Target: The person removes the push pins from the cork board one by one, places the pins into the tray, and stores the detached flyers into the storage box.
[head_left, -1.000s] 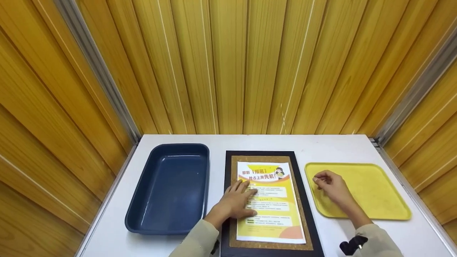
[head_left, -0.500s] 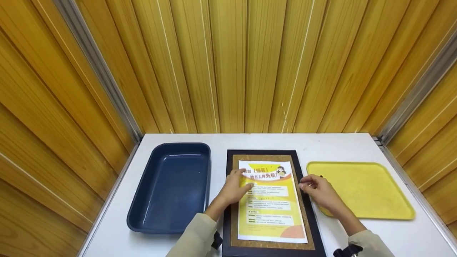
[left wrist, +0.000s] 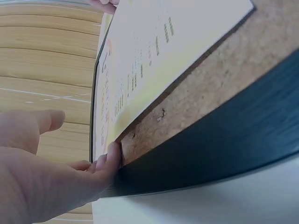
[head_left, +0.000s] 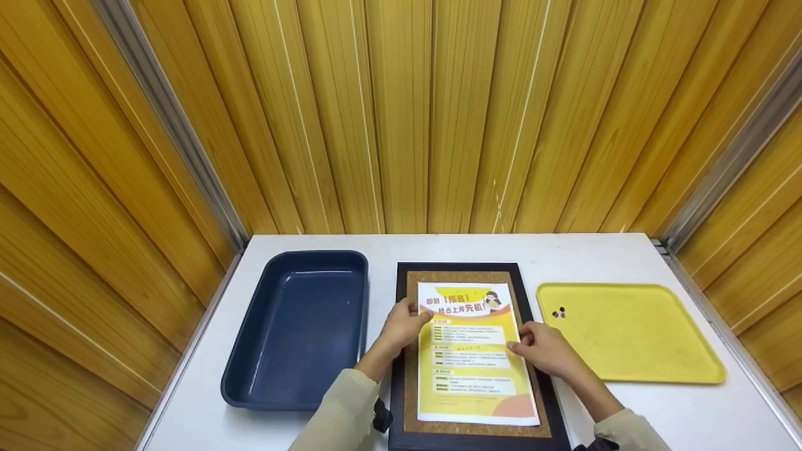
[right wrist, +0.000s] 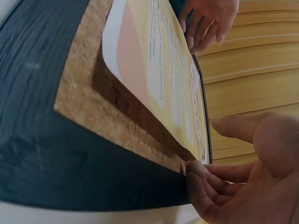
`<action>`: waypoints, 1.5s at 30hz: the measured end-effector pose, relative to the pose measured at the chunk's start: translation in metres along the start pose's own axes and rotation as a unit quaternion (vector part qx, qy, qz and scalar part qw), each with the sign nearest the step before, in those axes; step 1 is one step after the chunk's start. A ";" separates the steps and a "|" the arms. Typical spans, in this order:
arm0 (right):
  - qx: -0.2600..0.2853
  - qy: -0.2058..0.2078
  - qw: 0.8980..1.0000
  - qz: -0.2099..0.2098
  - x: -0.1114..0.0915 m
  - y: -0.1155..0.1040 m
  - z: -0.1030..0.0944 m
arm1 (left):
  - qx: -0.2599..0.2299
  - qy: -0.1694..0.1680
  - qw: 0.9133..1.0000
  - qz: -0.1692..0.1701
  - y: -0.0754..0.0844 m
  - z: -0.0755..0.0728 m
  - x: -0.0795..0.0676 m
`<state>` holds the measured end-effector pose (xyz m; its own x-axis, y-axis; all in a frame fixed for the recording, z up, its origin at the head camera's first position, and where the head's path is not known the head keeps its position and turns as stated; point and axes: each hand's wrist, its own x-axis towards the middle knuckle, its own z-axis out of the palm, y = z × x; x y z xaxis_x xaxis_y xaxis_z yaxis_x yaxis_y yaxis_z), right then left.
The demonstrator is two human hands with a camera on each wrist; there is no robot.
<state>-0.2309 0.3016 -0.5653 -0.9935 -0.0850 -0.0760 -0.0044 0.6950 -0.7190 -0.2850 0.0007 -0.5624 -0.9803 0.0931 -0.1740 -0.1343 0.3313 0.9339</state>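
A printed yellow-and-white sheet of paper (head_left: 473,376) lies on a cork board (head_left: 410,401) with a black frame (head_left: 457,268). My left hand (head_left: 398,329) is at the sheet's upper left edge. In the left wrist view its fingertips (left wrist: 112,156) touch that edge, with the thumb apart from them. At the right edge, a little lower, is my right hand (head_left: 551,351). Its curled fingertips (right wrist: 192,170) touch the paper in the right wrist view, and its thumb stands away. Along the right side the sheet stands slightly off the cork, casting a shadow.
Left of the board stands a deep dark blue tray (head_left: 294,401). On the right lies a shallow yellow tray (head_left: 645,332) with a few tiny dark pieces (head_left: 559,312) near its left end. A wood-patterned wall (head_left: 401,125) rises behind the white table (head_left: 382,247).
My right hand has moved left from the yellow tray to the sheet's right edge, uncovering the tiny dark pieces. My left hand has drawn back from lying on the sheet to its left edge.
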 end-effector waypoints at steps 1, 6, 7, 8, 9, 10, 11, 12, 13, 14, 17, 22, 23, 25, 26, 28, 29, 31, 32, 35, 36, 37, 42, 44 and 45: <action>-0.001 0.002 1.000 0.002 0.000 -0.001 0.001 | -0.002 0.006 1.000 -0.002 -0.001 0.000 0.000; 0.008 0.011 1.000 0.000 -0.001 -0.002 0.005 | 0.012 0.021 1.000 -0.010 -0.006 -0.002 -0.001; 0.013 0.009 1.000 -0.006 -0.002 -0.003 0.005 | 0.019 0.022 1.000 -0.009 -0.007 -0.003 -0.001; 0.018 0.004 1.000 -0.014 -0.002 -0.003 0.005 | 0.028 0.021 0.999 -0.007 -0.008 -0.004 -0.002; 0.025 -0.002 0.999 -0.021 -0.003 -0.003 0.005 | 0.037 0.020 0.999 -0.003 -0.008 -0.005 -0.003; 0.031 -0.008 0.999 -0.028 -0.003 -0.004 0.006 | 0.046 0.017 0.999 0.003 -0.009 -0.007 -0.004; 0.036 -0.014 0.999 -0.032 -0.003 -0.004 0.006 | 0.053 0.012 0.998 0.011 -0.010 -0.008 -0.005; 0.040 -0.018 0.998 -0.037 -0.003 -0.004 0.007 | 0.059 0.005 0.998 0.019 -0.010 -0.010 -0.007; 0.045 -0.019 0.998 -0.037 -0.003 -0.005 0.007 | 0.064 -0.002 0.998 0.027 -0.010 -0.011 -0.008; 0.048 -0.019 0.998 -0.036 -0.003 -0.005 0.007 | 0.066 -0.009 0.997 0.033 -0.010 -0.012 -0.009; 0.054 -0.010 0.998 -0.028 -0.002 -0.005 0.008 | 0.066 -0.028 0.996 0.045 -0.005 -0.018 -0.011; 0.097 0.002 0.995 -0.016 0.000 -0.008 0.006 | 0.039 -0.042 0.997 0.059 0.009 -0.035 -0.011; 0.109 0.004 0.994 -0.014 0.001 -0.010 0.005 | 0.032 -0.043 0.997 0.062 0.013 -0.039 -0.011; 0.133 0.006 0.991 -0.010 0.003 -0.013 0.005 | 0.021 -0.045 0.996 0.068 0.020 -0.050 -0.011; 0.145 0.006 0.989 -0.008 0.004 -0.016 0.005 | 0.013 -0.046 0.996 0.069 0.024 -0.055 -0.011; 0.170 0.008 0.985 -0.007 0.008 -0.022 0.007 | 0.014 -0.042 0.996 0.072 0.031 -0.066 -0.010; 0.180 0.008 0.984 -0.008 0.010 -0.026 0.008 | 0.017 -0.039 0.996 0.074 0.034 -0.071 -0.010; 0.197 0.010 0.980 -0.012 0.013 -0.034 0.012 | 0.018 -0.033 0.996 0.076 0.039 -0.082 -0.009; 0.204 0.015 0.979 -0.015 0.015 -0.038 0.014 | 0.019 -0.029 0.996 0.077 0.040 -0.087 -0.008; 0.217 0.034 0.975 -0.027 0.019 -0.049 0.022 | 0.027 -0.012 0.996 0.080 0.043 -0.101 -0.006; 0.221 0.041 0.974 -0.030 0.020 -0.054 0.025 | 0.029 -0.006 0.996 0.080 0.044 -0.105 -0.005; 0.228 0.047 0.972 -0.037 0.021 -0.058 0.027 | 0.029 0.003 0.996 0.080 0.044 -0.109 -0.005; 0.277 0.051 0.957 -0.069 0.026 -0.081 0.042 | 0.023 0.040 0.997 0.066 0.044 -0.133 -0.003; 0.291 0.045 0.953 -0.076 0.026 -0.091 0.050 | 0.021 0.050 0.997 0.059 0.042 -0.145 -0.003; 0.297 0.040 0.951 -0.078 0.026 -0.095 0.055 | 0.020 0.053 0.997 0.053 0.041 -0.152 -0.003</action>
<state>-0.2504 0.1941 -0.5372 -0.9915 -0.0836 0.0998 -0.1115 0.1497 -0.9824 -0.3092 -0.1283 -0.4758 -0.9988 0.0295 -0.0392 -0.0259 0.3623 0.9317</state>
